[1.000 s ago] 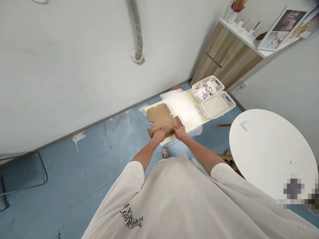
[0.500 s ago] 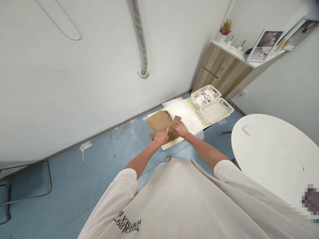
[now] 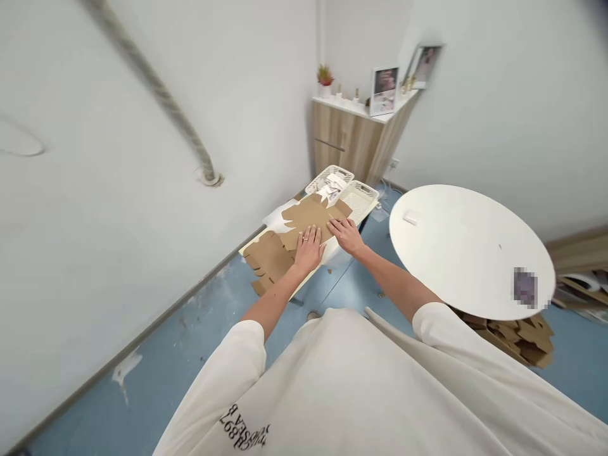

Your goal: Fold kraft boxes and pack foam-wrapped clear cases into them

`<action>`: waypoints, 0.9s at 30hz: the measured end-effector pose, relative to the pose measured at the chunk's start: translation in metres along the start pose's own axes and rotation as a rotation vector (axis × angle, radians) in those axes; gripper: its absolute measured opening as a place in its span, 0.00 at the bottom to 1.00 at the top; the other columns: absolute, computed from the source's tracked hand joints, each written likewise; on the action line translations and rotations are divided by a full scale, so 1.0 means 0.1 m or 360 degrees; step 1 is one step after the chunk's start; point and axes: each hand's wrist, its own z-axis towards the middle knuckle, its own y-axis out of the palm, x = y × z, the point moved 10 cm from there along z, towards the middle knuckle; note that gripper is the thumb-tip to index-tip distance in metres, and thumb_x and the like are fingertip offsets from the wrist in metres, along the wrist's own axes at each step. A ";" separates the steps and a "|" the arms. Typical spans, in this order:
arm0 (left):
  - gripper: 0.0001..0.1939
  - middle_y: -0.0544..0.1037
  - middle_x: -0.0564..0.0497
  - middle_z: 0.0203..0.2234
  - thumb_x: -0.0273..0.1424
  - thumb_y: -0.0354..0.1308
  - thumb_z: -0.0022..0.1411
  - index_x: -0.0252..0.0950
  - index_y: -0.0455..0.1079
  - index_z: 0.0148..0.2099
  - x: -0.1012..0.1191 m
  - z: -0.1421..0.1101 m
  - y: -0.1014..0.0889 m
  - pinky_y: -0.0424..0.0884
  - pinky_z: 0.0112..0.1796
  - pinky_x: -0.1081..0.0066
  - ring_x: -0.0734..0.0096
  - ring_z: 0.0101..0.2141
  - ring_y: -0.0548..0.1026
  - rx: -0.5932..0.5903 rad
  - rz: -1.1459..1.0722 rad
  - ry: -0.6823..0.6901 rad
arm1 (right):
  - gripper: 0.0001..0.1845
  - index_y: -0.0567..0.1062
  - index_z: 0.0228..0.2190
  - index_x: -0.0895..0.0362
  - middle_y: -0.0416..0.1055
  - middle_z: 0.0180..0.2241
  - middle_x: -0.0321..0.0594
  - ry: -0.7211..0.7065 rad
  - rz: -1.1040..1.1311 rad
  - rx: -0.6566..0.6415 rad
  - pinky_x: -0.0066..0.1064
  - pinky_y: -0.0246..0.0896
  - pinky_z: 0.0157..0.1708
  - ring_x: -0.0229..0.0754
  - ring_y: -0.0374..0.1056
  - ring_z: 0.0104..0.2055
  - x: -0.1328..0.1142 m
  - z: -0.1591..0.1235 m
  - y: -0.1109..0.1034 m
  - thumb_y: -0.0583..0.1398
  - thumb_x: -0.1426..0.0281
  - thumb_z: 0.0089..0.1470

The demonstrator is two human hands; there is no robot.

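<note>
A flat brown cardboard box blank point(image 3: 308, 212) with flaps and slits lies spread over the low table point(image 3: 332, 250), under both hands. My left hand point(image 3: 310, 248) rests flat near its front edge, fingers stretched out and a ring showing. My right hand point(image 3: 348, 235) lies on the blank's right part, fingers extended and pointing left; its fingertips touch the cardboard. A second cardboard blank point(image 3: 270, 258) is at the table's left end, partly covered by my left forearm.
Two white plastic baskets stand at the far end; the left basket point(image 3: 323, 180) holds small white packets, the right basket point(image 3: 363, 195) is beside it. A round white table point(image 3: 465, 247) is to the right, with cardboard pieces point(image 3: 527, 335) under it. A wooden cabinet point(image 3: 351, 133) fills the corner.
The view has turned to the right. A cardboard blank now lies spread toward the baskets under my hands, apart from the one at the left end. My left hand has flattened out.
</note>
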 end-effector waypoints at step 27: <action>0.29 0.59 0.39 0.69 0.42 0.42 0.74 0.37 0.54 0.72 5.09 0.83 2.10 0.49 0.67 0.51 0.52 0.69 0.55 -0.0632 -0.0098 0.1208 | 0.30 0.63 0.66 0.58 0.63 0.63 0.55 0.1386 0.0024 -0.0164 0.47 0.44 0.57 0.58 0.56 0.61 3.48 -4.67 0.29 0.49 0.74 0.63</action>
